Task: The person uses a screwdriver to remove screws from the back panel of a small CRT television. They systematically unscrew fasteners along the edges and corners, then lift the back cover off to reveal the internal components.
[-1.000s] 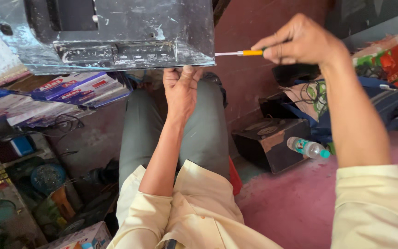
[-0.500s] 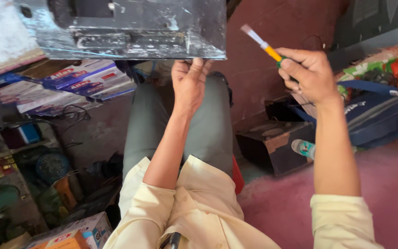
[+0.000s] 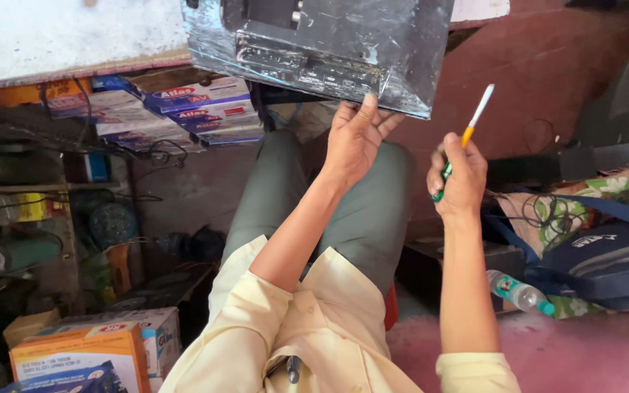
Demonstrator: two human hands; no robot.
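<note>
Left hand: the left hand is spread open, fingers pressed against the lower edge of a scuffed grey metal appliance casing above the lap.
Right hand: the right hand is closed round a slim orange-and-green-handled screwdriver, tip pointing up, just right of the casing.
Nearby: a clear plastic bottle lies beside a dark blue bag.

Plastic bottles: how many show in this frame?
1. A clear plastic bottle with a teal cap lies on its side at lower right, beside the blue bag, below the right hand. Others may sit hidden among the clutter.

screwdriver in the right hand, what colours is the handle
In the head view, the screwdriver in the right hand shows an orange collar and a green grip.
</note>
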